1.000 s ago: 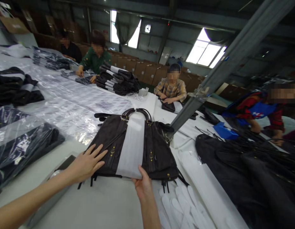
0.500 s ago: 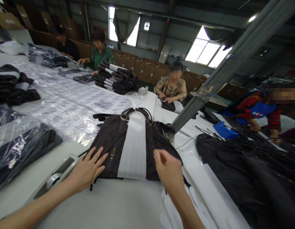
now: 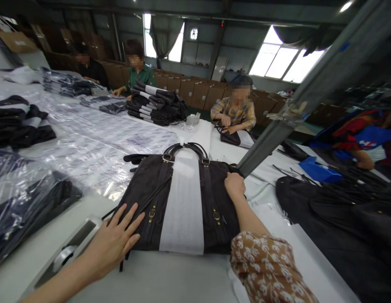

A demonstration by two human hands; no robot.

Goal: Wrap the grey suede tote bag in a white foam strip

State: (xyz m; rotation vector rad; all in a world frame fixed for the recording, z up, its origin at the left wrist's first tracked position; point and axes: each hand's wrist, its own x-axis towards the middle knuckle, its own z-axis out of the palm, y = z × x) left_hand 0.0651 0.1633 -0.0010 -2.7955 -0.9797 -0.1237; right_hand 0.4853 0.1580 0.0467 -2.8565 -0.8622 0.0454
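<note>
Black handbag (image 3: pixel 211 189) with arched handles and brass-coloured buckles lies flat on the white surface (image 3: pixel 170 280), white paper band (image 3: pixel 183 204) down its middle. Left hand (image 3: pixel 121 237) spread on its lower left, fingers loose, gripping nothing. Right hand (image 3: pixel 236 185) at its upper right edge, fingers curled; can't tell from here if they're pinching anything.

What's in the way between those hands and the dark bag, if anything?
Nothing visible. The left hand lies spread on the left side of the dark bag, and the right hand is at its upper right edge. The pale strip runs down its middle, blocking neither.
</note>
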